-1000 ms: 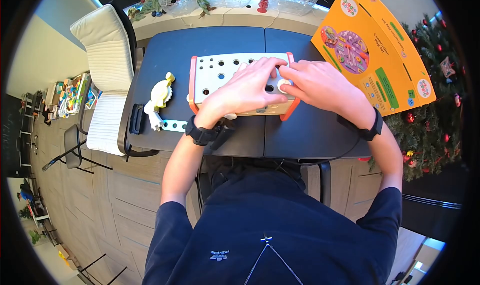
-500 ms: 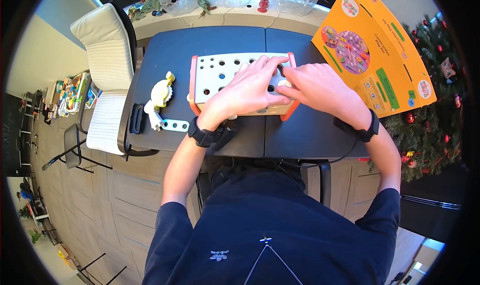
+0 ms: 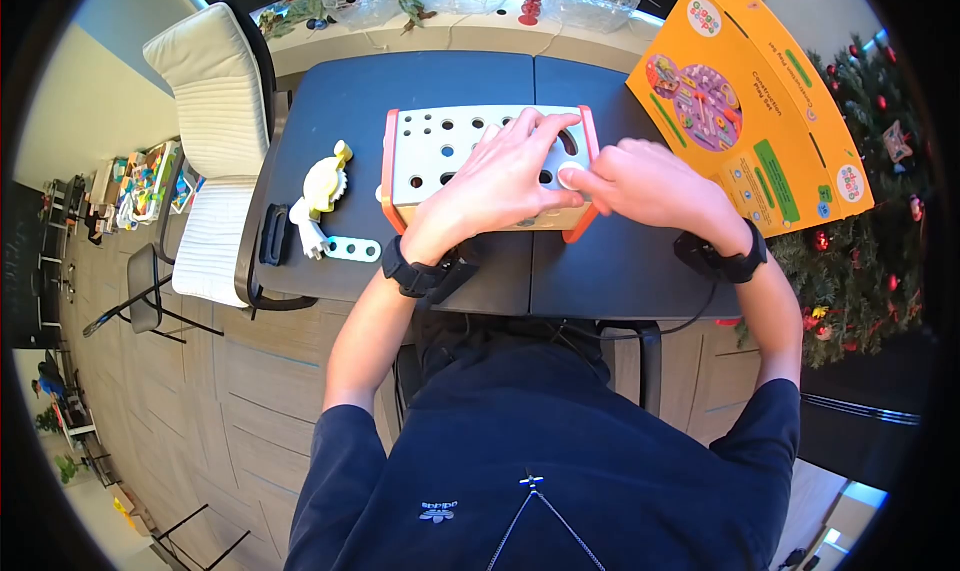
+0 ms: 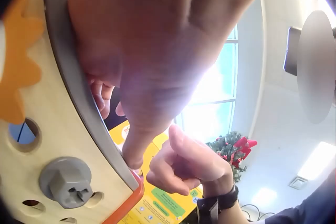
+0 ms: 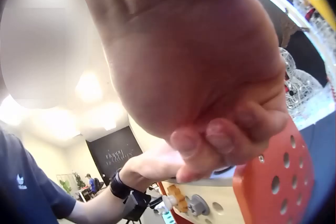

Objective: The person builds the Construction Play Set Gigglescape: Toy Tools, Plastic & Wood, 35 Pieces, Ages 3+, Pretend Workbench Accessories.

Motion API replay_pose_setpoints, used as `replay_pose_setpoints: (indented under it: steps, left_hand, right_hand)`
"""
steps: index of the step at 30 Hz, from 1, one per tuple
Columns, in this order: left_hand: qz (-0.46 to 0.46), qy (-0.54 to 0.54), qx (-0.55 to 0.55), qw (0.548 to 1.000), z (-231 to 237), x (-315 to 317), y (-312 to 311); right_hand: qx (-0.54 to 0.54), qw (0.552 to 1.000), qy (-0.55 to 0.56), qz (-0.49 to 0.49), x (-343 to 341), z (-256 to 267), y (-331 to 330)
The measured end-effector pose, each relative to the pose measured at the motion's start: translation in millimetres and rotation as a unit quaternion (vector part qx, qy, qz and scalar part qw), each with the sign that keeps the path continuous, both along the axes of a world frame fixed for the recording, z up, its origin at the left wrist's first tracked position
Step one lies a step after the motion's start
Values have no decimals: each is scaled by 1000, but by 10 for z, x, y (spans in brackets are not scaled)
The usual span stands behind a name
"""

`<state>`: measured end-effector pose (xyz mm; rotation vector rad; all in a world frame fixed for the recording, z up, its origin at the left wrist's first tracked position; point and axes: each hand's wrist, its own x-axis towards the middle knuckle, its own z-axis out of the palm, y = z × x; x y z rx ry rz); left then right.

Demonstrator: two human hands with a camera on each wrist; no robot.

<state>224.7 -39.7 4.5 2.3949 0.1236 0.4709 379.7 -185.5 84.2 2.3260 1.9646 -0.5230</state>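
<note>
Just right of the head view's upper centre, right hand (image 3: pixel 650 183): fingers curled, thumb and forefinger closed on a small white round knob (image 3: pixel 569 177); the far side of that grip is hidden.
Left hand (image 3: pixel 500 181): spread, thumb and forefinger wide apart, lying over the right half of the box top; it pinches nothing that shows.
Knob to hands: at the right hand's thumb tip, left of that hand's bulk, in the gap between left thumb and left forefinger; the right hand is nearer.
Long axis: the grey-topped wooden toy workbench box (image 3: pixel 462 136) stretches left to right across upper centre, the left forearm rising from below, the right reaching in from the right.
Box top: pale grey, rows of round holes, four small ones at its upper left, a dark curved slot near its right end.
Box ends: red-orange panels; the right one (image 5: pixel 278 182) is drilled with holes in the right wrist view.
Box front: pale wood, with a grey plastic hex bolt (image 4: pixel 66 182) and an orange toothed gear (image 4: pixel 21 61).
Left of box: pale-yellow toothed plastic piece (image 3: pixel 323 183), pale-turquoise perforated strip (image 3: pixel 353 250), both on the dark folding table (image 3: pixel 630 271).
Upper right, beyond: orange printed cardboard box (image 3: pixel 760 101).
</note>
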Motion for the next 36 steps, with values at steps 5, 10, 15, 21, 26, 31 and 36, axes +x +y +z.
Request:
replay_pose_setpoints:
  steps: [5, 10, 15, 21, 26, 31, 36]
  left_hand:
    - [-38, -6, -73, 997, -26, -2, 139]
    - [-46, 3, -54, 997, -6, -25, 129]
    - [-6, -11, 2, 1000, -22, 8, 28]
    - [-47, -23, -57, 997, -40, 3, 127]
    - [-44, -9, -106, 993, -15, -30, 108]
    - [-27, -36, -61, 997, -96, -14, 85]
    - [-9, -53, -14, 998, -87, 14, 24]
  right_hand:
    - [70, 997, 23, 22, 2, 22, -71]
    - [222, 969, -33, 107, 105, -318, -51]
    - [38, 999, 39, 6, 86, -206, -55]
    - [206, 972, -66, 90, -7, -230, -107]
    - [331, 886, -243, 216, 189, -592, 90]
    - [257, 897, -272, 237, 170, -635, 210]
    - [232, 904, -309, 183, 59, -685, 164]
